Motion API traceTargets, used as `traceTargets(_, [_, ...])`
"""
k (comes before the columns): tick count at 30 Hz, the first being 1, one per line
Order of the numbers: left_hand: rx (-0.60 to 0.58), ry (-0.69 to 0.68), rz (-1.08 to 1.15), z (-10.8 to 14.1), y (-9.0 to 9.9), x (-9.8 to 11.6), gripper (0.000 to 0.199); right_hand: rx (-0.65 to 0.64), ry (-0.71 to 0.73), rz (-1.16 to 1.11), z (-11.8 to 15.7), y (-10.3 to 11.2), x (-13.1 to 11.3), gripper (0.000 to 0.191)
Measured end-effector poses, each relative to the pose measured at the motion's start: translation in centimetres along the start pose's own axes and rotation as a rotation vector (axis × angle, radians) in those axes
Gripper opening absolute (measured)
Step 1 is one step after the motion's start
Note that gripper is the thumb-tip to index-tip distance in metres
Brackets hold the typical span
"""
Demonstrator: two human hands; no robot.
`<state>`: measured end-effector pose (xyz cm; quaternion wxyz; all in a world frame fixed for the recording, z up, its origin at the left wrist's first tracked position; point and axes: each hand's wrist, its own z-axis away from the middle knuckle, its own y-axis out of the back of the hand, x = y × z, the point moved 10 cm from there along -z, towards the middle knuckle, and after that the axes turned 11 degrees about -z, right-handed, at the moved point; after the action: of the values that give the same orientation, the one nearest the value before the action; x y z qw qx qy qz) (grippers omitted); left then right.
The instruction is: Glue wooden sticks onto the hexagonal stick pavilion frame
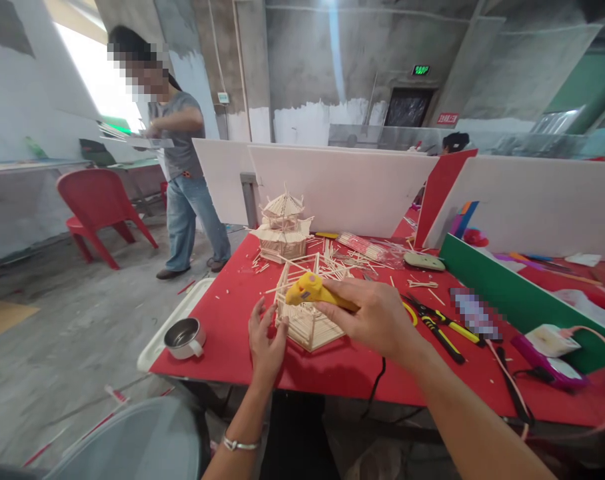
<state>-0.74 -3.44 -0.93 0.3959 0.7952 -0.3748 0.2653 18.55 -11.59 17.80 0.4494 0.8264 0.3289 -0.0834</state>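
My right hand (377,313) is wrapped round a yellow glue gun (307,290), held over a six-sided stick model (315,328) on the red table. The model has a floor of pale wooden sticks laid side by side and a frame of sticks rising from it. Beside its left edge is my left hand (267,343), fingers curved and apart; whether the fingertips touch the sticks is hard to tell. The gun covers part of the frame. Behind stands a pagoda model (282,233) of the same sticks, with tiered roofs.
Loose sticks (332,257) lie behind the model. To the right are pliers (437,330), a computer mouse (424,261) and a green divider (502,293). A metal cup (184,338) stands near the left edge. A person (180,147) stands beyond, by a red chair (100,200).
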Motion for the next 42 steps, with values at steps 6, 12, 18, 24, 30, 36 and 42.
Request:
traceTargets(6, [-0.021, 0.043, 0.059, 0.2, -0.3, -0.5, 0.034, 0.061, -0.144, 0.011, 2.6, 1.9, 3.0, 0.037])
traceTargets(12, [-0.03, 0.057, 0.063, 0.3, -0.4, -0.7, 0.035, 0.043, -0.193, -0.009, 2.8, 1.8, 3.9, 0.037])
traceTargets(18, [-0.027, 0.055, 0.071, 0.3, -0.4, -0.6, 0.034, 0.056, -0.115, -0.062, 2.5, 1.9, 2.2, 0.037])
traceTargets(24, [-0.027, 0.057, 0.07, 0.4, -0.3, -0.5, 0.034, 0.086, -0.153, 0.119, 0.8, 0.0, 2.1, 0.037])
traceTargets(30, [-0.04, 0.04, 0.061, 0.4, -0.5, -0.7, 0.034, 0.025, -0.182, -0.178, 0.0, -2.7, 1.9, 0.034])
traceTargets(36, [-0.037, 0.081, 0.098, 0.3, -0.4, -0.9, 0.034, -0.086, -0.208, -0.298, 2.3, -1.0, 2.4, 0.033])
traceTargets(42, [-0.031, 0.126, 0.147, 0.3, -0.5, -1.3, 0.032, 0.026, -0.328, -0.055, 2.4, 3.6, 5.7, 0.039])
